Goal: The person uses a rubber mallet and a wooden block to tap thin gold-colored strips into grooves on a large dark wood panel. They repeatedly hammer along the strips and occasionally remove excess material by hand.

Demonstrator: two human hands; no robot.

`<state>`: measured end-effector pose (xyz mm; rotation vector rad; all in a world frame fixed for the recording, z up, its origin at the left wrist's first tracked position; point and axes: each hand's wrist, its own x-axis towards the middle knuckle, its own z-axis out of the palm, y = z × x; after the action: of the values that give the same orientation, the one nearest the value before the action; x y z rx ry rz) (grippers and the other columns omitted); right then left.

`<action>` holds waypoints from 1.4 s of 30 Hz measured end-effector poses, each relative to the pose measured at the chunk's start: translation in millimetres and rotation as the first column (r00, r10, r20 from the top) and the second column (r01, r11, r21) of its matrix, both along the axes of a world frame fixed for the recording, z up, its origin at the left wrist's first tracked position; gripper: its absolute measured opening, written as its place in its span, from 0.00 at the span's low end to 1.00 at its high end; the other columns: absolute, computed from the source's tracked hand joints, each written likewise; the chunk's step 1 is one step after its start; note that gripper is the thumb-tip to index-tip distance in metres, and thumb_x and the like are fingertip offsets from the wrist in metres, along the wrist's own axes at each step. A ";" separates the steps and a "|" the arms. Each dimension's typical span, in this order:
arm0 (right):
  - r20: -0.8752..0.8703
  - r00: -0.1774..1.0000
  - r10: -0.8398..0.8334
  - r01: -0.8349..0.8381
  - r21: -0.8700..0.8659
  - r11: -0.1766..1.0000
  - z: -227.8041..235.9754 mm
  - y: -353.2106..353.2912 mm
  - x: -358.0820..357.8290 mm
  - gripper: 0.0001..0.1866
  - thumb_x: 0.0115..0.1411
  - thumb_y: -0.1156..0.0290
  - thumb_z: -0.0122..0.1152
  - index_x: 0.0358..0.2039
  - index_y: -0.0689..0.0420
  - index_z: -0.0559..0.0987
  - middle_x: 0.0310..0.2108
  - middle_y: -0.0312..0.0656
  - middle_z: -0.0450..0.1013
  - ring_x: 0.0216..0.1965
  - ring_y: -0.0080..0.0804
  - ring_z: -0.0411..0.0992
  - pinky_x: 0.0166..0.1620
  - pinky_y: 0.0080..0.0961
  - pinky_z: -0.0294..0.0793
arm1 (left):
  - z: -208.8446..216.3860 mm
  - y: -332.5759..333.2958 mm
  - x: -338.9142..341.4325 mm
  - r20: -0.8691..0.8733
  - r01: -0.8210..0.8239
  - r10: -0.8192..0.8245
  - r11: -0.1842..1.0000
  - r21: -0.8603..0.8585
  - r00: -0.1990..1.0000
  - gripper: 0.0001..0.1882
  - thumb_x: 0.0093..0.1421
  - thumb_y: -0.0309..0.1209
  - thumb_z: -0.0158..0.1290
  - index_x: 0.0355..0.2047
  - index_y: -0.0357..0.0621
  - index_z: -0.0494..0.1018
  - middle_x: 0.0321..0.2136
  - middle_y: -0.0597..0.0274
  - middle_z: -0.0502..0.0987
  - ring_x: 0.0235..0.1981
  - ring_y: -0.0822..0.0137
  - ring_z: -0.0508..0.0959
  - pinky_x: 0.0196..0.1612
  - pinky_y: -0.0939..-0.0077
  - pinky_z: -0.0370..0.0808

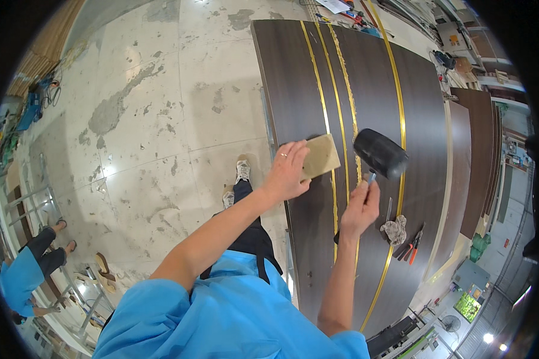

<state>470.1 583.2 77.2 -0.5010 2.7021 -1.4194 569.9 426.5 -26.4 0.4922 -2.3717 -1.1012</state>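
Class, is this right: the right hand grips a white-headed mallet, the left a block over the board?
No: in the head view, the mallet is black-headed, not white. The right hand grips it; the left hand holds the block over the board.

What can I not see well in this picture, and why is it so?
All in the head view:
- Mallet: part of its handle is hidden by the right hand.
- Leftmost gold strip: part is behind the block in the left hand.
- Rightmost gold strip: a stretch is under the rag.
- Co-worker's hand: too small to tell if it holds anything.
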 end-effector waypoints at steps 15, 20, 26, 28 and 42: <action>-0.142 0.985 0.100 -0.085 0.109 0.990 -11.9 -53.5 -28.5 0.12 0.75 0.71 0.58 0.51 0.66 0.80 0.26 0.44 0.73 0.26 0.26 0.71 0.31 0.27 0.70 | 5.7 -55.3 -26.7 0.062 0.062 -0.063 0.998 0.017 0.996 0.47 0.45 0.33 0.74 0.64 0.36 0.64 0.67 0.45 0.69 0.68 0.43 0.67 0.72 0.50 0.65; -0.001 0.986 0.164 -0.160 0.198 0.967 -17.3 -69.9 -43.3 0.10 0.75 0.73 0.59 0.49 0.67 0.81 0.24 0.44 0.72 0.24 0.27 0.67 0.28 0.29 0.67 | 6.3 -81.4 -42.1 0.074 0.036 -0.037 0.999 0.010 0.997 0.47 0.45 0.32 0.74 0.64 0.36 0.64 0.68 0.45 0.68 0.68 0.43 0.67 0.72 0.50 0.66; -0.255 0.954 0.156 -0.151 0.038 0.988 -15.1 -102.6 -47.3 0.09 0.76 0.73 0.57 0.48 0.66 0.79 0.26 0.45 0.73 0.24 0.34 0.67 0.30 0.33 0.69 | 10.0 -111.9 -56.6 0.076 0.031 -0.032 0.999 0.017 0.997 0.47 0.46 0.32 0.74 0.64 0.36 0.64 0.68 0.46 0.68 0.69 0.43 0.67 0.73 0.50 0.65; -0.075 0.982 0.175 -0.157 0.193 0.969 -15.7 -118.8 -52.8 0.10 0.76 0.72 0.57 0.49 0.67 0.79 0.26 0.46 0.74 0.24 0.37 0.67 0.31 0.35 0.70 | 10.1 -120.8 -59.9 0.097 0.043 -0.047 0.998 0.041 0.994 0.46 0.46 0.32 0.74 0.64 0.36 0.64 0.69 0.46 0.67 0.69 0.44 0.67 0.73 0.50 0.65; 0.086 0.995 0.052 -0.070 0.218 0.973 -19.7 -186.7 -78.6 0.12 0.76 0.70 0.58 0.51 0.65 0.81 0.22 0.39 0.63 0.24 0.24 0.59 0.27 0.28 0.62 | 10.5 -204.1 -91.8 0.090 0.034 -0.034 0.999 -0.003 0.995 0.44 0.47 0.34 0.74 0.62 0.33 0.67 0.68 0.45 0.68 0.69 0.46 0.67 0.74 0.52 0.64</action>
<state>391.5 396.5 57.5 -0.4942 2.7095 -1.0821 478.1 222.4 -15.9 0.5118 -2.4687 -1.1096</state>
